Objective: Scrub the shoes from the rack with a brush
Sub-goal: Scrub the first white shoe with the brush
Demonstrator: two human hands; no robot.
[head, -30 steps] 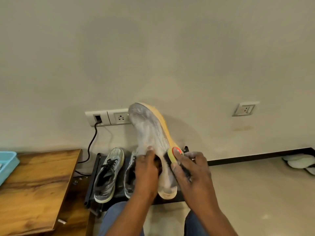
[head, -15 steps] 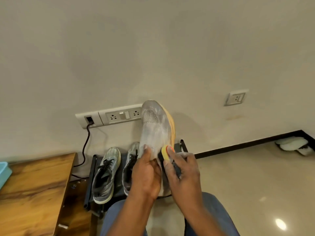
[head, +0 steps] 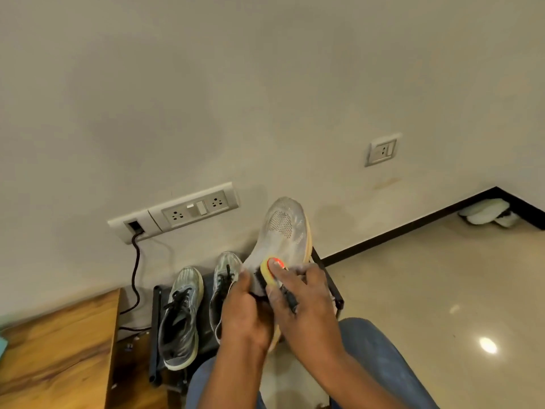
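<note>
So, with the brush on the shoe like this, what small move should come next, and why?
Probably stroke the brush up toward the toe. The right hand presses it on the middle of the pale shoe, which the left hand holds steady, toe up; the upper above the brush looks grey and dusty.

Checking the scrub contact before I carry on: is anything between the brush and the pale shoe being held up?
Nothing visible is. The right hand grips the brush with its dark bristles against the upper of the pale shoe, which the left hand holds from the other side.
</note>
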